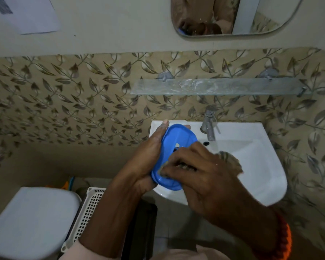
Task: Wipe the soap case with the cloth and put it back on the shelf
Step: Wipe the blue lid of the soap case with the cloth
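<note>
- Forearms enter from the bottom edge; the right one wears an orange beaded band (283, 235) at the wrist
- Right hand (210, 177) lies over the lower right part of the soap case (174, 147), fingers curled together and pressing a brownish cloth (231, 162) against the blue plastic; a bunch of the cloth sticks out past the knuckles on the far side of the hand
- Left hand (148, 158) clamps the case from its left side: the palm cups the lower left rim, the thumb runs up the left edge, and a fingertip shows behind the top rim
- The case is blue and oval, held tilted on edge with a flat face toward the camera; a small cut-out in that face shows just above the right fingers
- Case and both hands sit above the left half of a white sink (255, 166), not touching it as far as can be told
- To the left, lower down, stand a white perforated basket (86, 212) and a closed white toilet lid (32, 218)
- A metal tap (208, 124) rises at the back of the sink, just right of the case
- Higher on the leaf-patterned wall, a glass shelf (214, 86) carries whitish smears, well apart from the case
- Farthest up hang a mirror (233, 14) and a sheet of paper (32, 14)
</note>
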